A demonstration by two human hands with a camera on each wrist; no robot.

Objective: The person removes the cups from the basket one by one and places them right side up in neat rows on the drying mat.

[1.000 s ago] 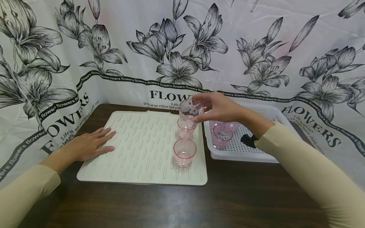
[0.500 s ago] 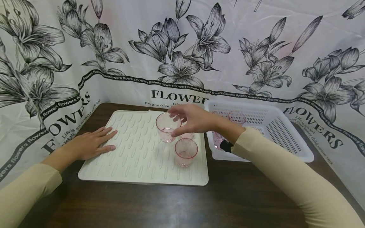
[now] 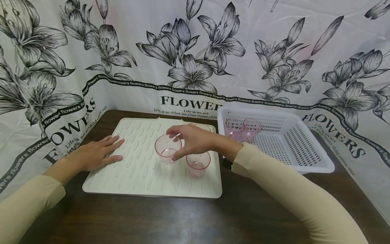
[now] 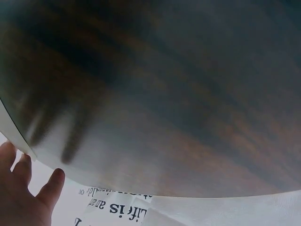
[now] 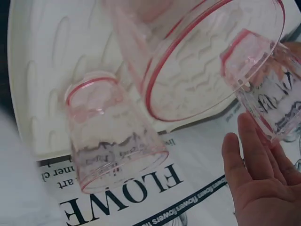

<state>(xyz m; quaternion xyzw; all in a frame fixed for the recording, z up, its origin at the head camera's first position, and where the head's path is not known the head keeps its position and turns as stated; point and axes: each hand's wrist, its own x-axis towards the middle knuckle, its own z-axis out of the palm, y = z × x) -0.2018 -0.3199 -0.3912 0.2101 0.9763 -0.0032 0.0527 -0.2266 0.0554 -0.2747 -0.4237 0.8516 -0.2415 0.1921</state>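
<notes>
My right hand (image 3: 195,139) holds a clear pink-rimmed drinking glass (image 3: 167,152) upright over the middle of the cream ribbed drying mat (image 3: 131,162); whether its base touches the mat I cannot tell. In the right wrist view, thumb and fingers are around this glass (image 5: 277,94). A second pink glass (image 3: 197,167) stands on the mat near the front right. Behind the hand is a third glass (image 3: 203,127), partly hidden. My left hand (image 3: 97,155) rests on the mat's left edge with fingers straight; the left wrist view shows only part of this hand (image 4: 28,193).
A white perforated plastic basket (image 3: 304,166) stands right of the mat, with several pink glasses (image 3: 251,127) at its left end. Both sit on a dark wooden table (image 3: 152,220). A flower-printed curtain (image 3: 122,44) closes off the back and sides.
My right hand has carried the glass leftward and toward me, from above the rear glass to the mat's middle. The left hand stays in place.
</notes>
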